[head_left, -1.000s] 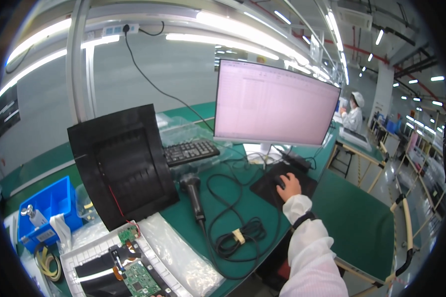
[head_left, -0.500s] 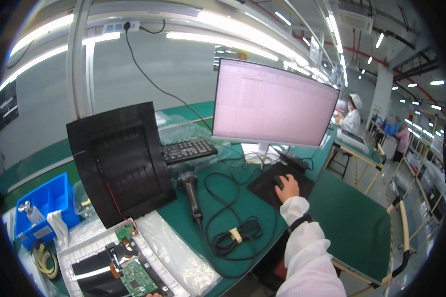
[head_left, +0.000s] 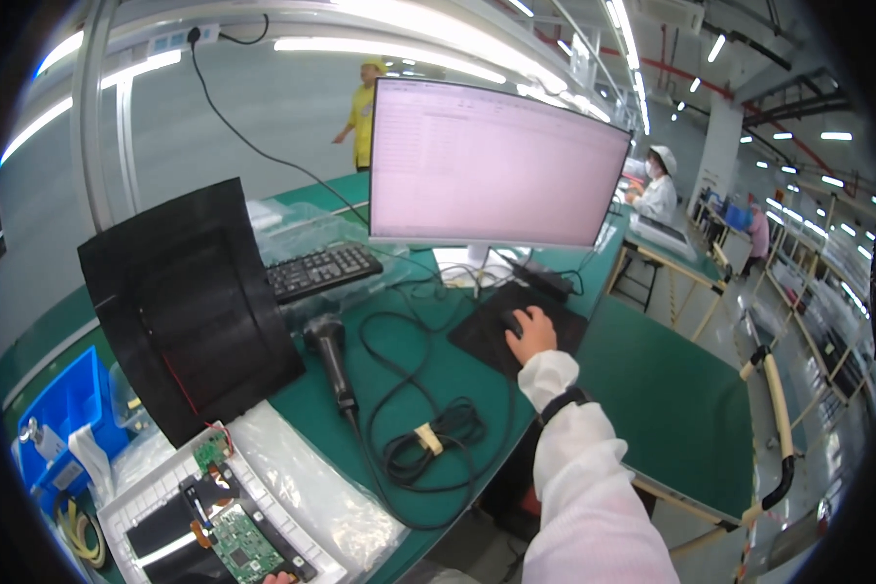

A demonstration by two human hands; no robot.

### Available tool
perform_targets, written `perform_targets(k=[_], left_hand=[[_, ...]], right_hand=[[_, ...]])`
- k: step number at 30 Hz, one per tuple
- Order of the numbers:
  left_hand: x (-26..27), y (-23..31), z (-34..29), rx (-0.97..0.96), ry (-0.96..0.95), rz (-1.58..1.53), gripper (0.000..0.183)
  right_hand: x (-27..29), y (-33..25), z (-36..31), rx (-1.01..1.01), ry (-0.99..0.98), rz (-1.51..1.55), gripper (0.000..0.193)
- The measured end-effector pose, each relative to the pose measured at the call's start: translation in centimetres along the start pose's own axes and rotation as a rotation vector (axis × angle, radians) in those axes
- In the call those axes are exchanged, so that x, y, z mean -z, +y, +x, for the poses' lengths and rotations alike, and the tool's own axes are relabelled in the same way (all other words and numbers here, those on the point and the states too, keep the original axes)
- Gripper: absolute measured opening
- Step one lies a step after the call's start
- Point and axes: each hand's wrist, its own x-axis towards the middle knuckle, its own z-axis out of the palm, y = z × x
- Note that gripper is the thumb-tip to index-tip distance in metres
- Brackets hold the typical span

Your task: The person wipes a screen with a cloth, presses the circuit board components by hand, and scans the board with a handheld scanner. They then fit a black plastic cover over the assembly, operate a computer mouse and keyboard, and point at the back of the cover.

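My right hand (head_left: 531,336) rests closed over a dark computer mouse (head_left: 508,322) on the black mouse pad (head_left: 477,341). Only a few fingertips of my left hand (head_left: 278,578) show at the lower edge. They lie beside the green circuit board (head_left: 247,545) in an opened white device housing (head_left: 307,530), and their grip is hidden. Behind the housing a black panel (head_left: 185,302) stands tilted, with a thin red wire running down to a smaller green board (head_left: 212,448). Ahead of my right hand stands a lit monitor (head_left: 496,165) showing a table-like page.
A handheld scanner (head_left: 331,355) lies mid-table, its black cable (head_left: 433,467) bundled nearby. A keyboard (head_left: 321,273) sits on clear plastic. At left are a blue divided bin (head_left: 92,399) and tape rolls (head_left: 83,535). Co-workers (head_left: 362,117) stand beyond; a green-topped cart (head_left: 662,399) is at right.
The whole view has shifted, so the bench appears farther left and slightly higher. A person in yellow now shows behind the monitor. My right hand stays on the mouse.
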Motion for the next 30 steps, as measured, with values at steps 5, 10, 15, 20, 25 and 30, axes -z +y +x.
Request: perform_targets(k=[5, 10, 15, 20, 25, 30], left_hand=[[0.2, 0.12, -0.2, 0.011, 0.029, 0.006, 0.074], [0.27, 0.13, -0.29, -0.007, 0.039, 0.012, 0.07], [0.14, 0.09, -0.41, -0.017, 0.046, 0.018, 0.068], [0.02, 0.04, -0.36, -0.017, 0.051, 0.008, 0.068], [0.0, -0.01, -0.32, -0.023, 0.053, 0.004, 0.068], [0.07, 0.09, -0.29, -0.019, 0.061, -0.002, 0.068]], right_hand=[[-0.03, -0.02, -0.21, -0.01, -0.001, -0.014, 0.042], [0.04, 0.35, -0.48, -0.002, -0.006, -0.002, 0.041], [-0.11, 0.25, -0.41, -0.005, 0.002, 0.0, 0.04], [0.01, 0.17, -0.37, -0.011, 0.001, 0.003, 0.04], [0.03, 0.01, -0.32, -0.015, 0.001, -0.003, 0.04], [-0.14, 0.18, -0.22, -0.007, 0.007, -0.009, 0.04]])
